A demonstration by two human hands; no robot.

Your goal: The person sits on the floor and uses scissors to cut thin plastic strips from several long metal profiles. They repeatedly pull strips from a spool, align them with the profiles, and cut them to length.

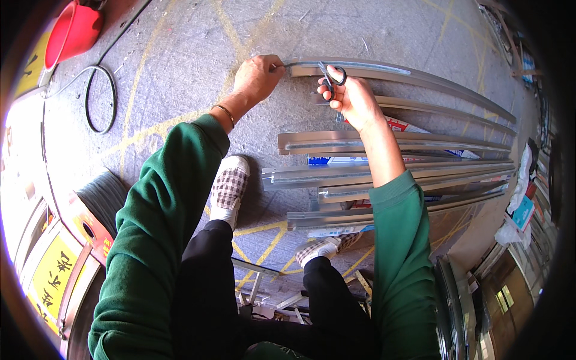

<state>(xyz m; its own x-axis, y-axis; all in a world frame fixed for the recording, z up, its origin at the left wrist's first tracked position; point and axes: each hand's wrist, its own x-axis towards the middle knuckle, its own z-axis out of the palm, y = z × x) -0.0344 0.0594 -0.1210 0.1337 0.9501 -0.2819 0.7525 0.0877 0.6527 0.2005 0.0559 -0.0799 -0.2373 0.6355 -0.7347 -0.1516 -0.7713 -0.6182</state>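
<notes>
My left hand (258, 79) is closed, its thumb and fingers pinching the end of a thin grey strip (293, 63). That strip runs right from my fingers onto the farthest long metal profile (390, 75) and lies along it. In my right hand (357, 102) is a pair of scissors (327, 77) with black handles, the fingers in the loops and the blades pointing up and away. The scissors are over the near side of that profile, close to its left end. Whether the blades touch anything I cannot tell.
Several more metal profiles (330, 140) lie side by side nearer me, partly over printed sheets. A spool of grey strip (103, 201) stands at left, with a red bucket (75, 30) and looped black hose (114, 99) beyond. Bags and a blue package (523, 213) sit at right.
</notes>
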